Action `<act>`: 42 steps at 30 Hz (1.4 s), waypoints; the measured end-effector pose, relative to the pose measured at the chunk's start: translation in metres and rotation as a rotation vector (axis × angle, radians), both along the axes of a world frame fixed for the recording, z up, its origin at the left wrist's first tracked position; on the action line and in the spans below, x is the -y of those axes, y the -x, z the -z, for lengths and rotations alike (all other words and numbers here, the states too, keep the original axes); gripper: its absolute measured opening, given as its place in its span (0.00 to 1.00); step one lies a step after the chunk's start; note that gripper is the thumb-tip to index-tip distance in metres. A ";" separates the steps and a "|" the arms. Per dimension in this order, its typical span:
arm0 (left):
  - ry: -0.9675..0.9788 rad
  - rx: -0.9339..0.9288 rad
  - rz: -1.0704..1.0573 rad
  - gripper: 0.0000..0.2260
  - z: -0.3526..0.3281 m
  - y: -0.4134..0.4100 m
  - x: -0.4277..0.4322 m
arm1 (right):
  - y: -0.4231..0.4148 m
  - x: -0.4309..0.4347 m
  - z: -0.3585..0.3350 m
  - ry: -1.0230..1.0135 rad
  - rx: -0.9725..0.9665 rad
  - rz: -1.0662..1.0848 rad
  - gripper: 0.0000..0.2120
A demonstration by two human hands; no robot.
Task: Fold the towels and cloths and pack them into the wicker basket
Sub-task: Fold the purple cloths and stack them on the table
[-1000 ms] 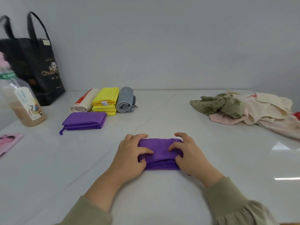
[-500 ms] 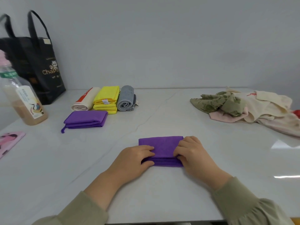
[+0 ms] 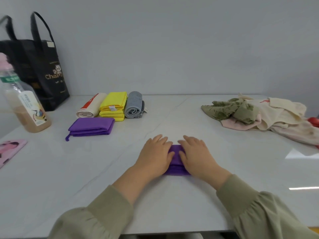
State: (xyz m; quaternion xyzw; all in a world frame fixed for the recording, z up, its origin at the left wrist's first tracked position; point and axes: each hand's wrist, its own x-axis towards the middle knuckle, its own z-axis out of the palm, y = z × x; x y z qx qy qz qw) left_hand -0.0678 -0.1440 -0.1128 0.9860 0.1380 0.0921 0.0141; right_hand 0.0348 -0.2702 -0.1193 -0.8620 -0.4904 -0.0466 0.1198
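A folded purple cloth (image 3: 176, 158) lies on the white table, mostly covered by my hands. My left hand (image 3: 156, 153) and my right hand (image 3: 196, 153) press flat on top of it, fingers together and pointing away from me. Further left sits another folded purple cloth (image 3: 92, 125). Behind it lie a rolled cream towel with a red stripe (image 3: 90, 106), a folded yellow cloth (image 3: 114, 105) and a rolled grey towel (image 3: 134, 107). A loose pile of unfolded cloths (image 3: 255, 114) lies at the right. No wicker basket is in view.
A black tote bag (image 3: 43, 71) stands at the back left against the wall. A plastic bottle of brown drink (image 3: 22, 104) stands in front of it. A pink booklet (image 3: 8, 150) lies at the left edge. A red object (image 3: 315, 121) peeks in at the far right.
My hands slid from the cloth's two ends toward its middle and flattened out on top of it. The cloth now looks narrower, folded once more.
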 end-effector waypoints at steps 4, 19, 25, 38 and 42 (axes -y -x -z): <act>0.051 -0.195 -0.038 0.26 0.024 0.010 0.000 | 0.003 0.012 0.018 0.211 -0.037 0.034 0.26; 0.531 0.042 -0.400 0.18 0.023 0.014 -0.033 | -0.041 0.012 0.008 0.067 -0.462 0.227 0.22; 0.867 0.251 -0.296 0.15 0.017 0.029 -0.030 | -0.032 0.021 -0.004 -0.123 -0.683 0.113 0.11; 1.705 0.816 -0.378 0.12 0.008 0.042 -0.057 | 0.000 -0.033 -0.015 -0.541 -1.736 0.064 0.09; 1.723 0.678 -0.425 0.08 0.004 0.056 -0.079 | 0.007 -0.070 -0.023 -0.651 -1.702 0.072 0.07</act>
